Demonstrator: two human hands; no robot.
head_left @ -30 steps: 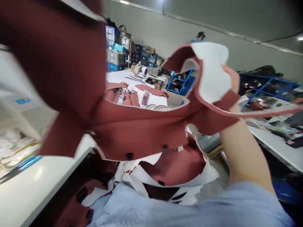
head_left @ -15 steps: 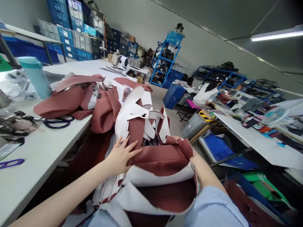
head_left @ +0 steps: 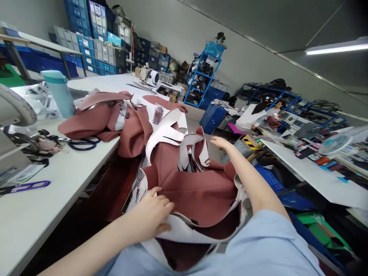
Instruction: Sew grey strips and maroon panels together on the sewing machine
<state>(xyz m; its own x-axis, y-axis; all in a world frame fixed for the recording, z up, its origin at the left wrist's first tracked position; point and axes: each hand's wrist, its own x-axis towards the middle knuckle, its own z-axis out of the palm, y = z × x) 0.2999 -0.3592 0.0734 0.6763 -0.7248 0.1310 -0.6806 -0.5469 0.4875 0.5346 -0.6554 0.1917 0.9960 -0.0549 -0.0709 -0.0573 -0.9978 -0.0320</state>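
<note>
A red-brown sewn cover with a white backing lies across my lap, heaped over other pieces. At its left front edge is my left hand, fingers bent over the material and thumb lower down by the white edge. My right hand is raised off the cover, fingers stretched forward, with nothing visible in it. Close to its left stand curled white-backed flaps. Farther left, another red-brown cover hangs over the table edge.
To the left, the white table carries a purple-handled thread snipper, dark-handled scissors, a light-blue bottle and part of a sewing machine. A co-worker sits beyond at the right. Blue shelving stands behind.
My right hand has let go of the cover's right edge and reached forward and up. My left hand has gone from spread flat to bent fingers, lower down. The cover's front lies flatter.
</note>
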